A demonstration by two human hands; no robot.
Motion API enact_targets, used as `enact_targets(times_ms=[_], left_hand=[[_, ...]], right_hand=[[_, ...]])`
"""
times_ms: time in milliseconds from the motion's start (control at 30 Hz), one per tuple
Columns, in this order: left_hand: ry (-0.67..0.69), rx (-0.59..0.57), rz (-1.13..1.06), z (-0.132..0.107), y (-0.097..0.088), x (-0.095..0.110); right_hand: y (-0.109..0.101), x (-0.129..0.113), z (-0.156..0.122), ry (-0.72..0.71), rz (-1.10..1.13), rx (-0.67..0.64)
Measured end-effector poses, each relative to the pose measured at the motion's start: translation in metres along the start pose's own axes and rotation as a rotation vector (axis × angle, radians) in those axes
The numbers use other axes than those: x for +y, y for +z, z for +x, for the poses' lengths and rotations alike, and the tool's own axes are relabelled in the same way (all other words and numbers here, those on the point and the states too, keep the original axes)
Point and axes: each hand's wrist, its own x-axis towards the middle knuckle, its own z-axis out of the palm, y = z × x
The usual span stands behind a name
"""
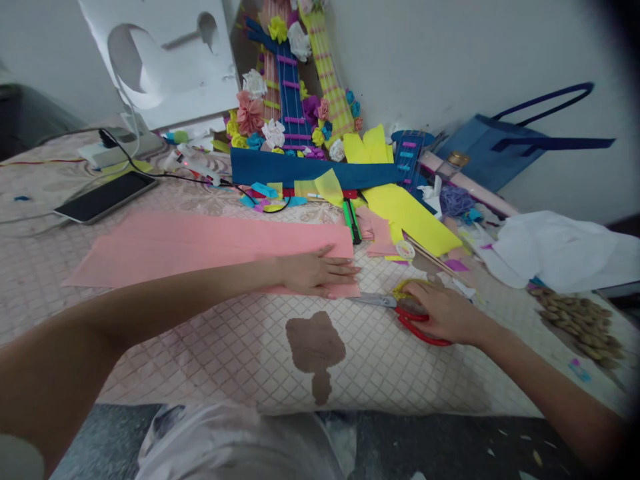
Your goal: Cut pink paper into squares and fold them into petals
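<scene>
A long strip of pink paper [200,247] lies flat across the quilted cloth. My left hand [317,272] rests on its right end with the fingers stretched out flat, pressing it down. My right hand [443,311] lies just right of the strip, its fingers curled over the red and yellow handles of a pair of scissors [400,308] that rests on the cloth. The scissor blades point left toward the pink strip's near right corner.
Yellow paper sheets [405,213], a green marker [351,221] and a blue paper band [310,172] lie behind the strip, before a paper-flower decoration [295,113]. A tablet [105,197] with cable lies far left; blue bag [505,150], white cloth [555,250] and nuts [580,323] are at right.
</scene>
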Motion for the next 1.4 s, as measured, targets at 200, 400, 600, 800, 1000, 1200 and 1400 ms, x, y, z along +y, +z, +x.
enact_targets(times_ms=[200, 400, 600, 800, 1000, 1200, 1400], left_hand=[[-0.001, 0.018, -0.034, -0.001, 0.001, -0.001], [0.008, 0.022, -0.022, -0.001, 0.003, -0.003], [-0.018, -0.023, 0.005, -0.001, 0.001, -0.001], [0.039, 0.022, 0.043, -0.001, 0.003, -0.003], [-0.004, -0.047, 0.068, 0.0, 0.002, -0.003], [0.03, -0.06, 0.127, 0.0, 0.003, -0.005], [0.022, -0.07, 0.144, 0.0, 0.002, -0.003]], right_hand=[[-0.002, 0.002, -0.001, -0.007, -0.018, -0.006], [0.001, 0.005, -0.003, 0.021, -0.027, 0.02], [0.001, -0.001, -0.003, 0.04, -0.006, 0.03], [0.003, -0.004, 0.004, 0.034, -0.018, 0.018], [0.001, -0.003, 0.007, 0.012, -0.067, -0.009], [-0.001, -0.001, 0.004, -0.001, -0.125, -0.032], [-0.001, -0.001, 0.001, 0.01, -0.132, -0.01]])
